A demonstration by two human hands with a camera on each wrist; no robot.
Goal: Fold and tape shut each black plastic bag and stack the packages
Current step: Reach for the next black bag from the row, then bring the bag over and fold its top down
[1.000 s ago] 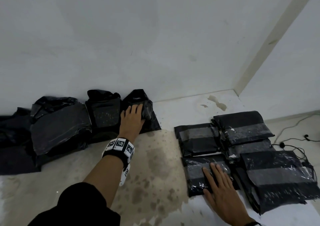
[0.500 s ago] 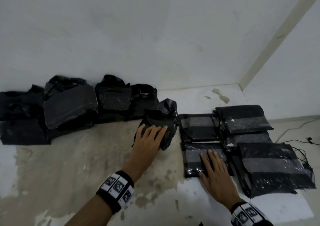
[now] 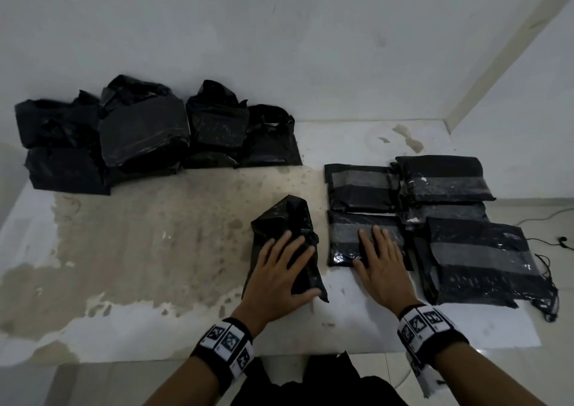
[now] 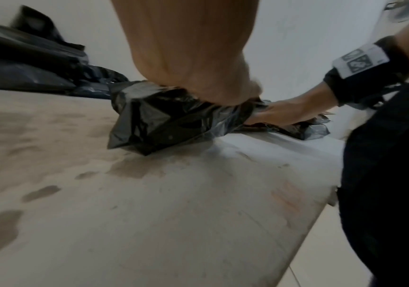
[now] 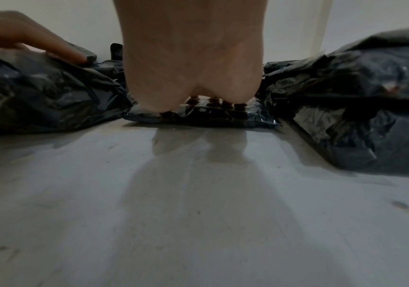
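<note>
A loose, untaped black bag (image 3: 287, 219) (image 4: 164, 124) lies near the middle of the table, its open end pointing away from me. My left hand (image 3: 281, 269) lies flat on it, fingers spread and straight, thumb by its near edge. To the right, my right hand (image 3: 380, 258) rests flat with straight fingers on a taped black package (image 3: 344, 238) (image 5: 198, 114). Around it sit several more taped packages (image 3: 472, 259), some stacked. A row of untaped black bags (image 3: 143, 132) lines the back wall at the left.
The table (image 3: 155, 250) is stained beige across its left and middle, white at the right. A wall runs along the back, with a corner at the far right. Black cables (image 3: 546, 241) lie beyond the table's right edge. My dark clothing (image 3: 320, 387) shows at the near edge.
My left hand has dragged one loose bag from the back row toward me, to a spot left of the taped packages. My right hand has stayed on the same taped package.
</note>
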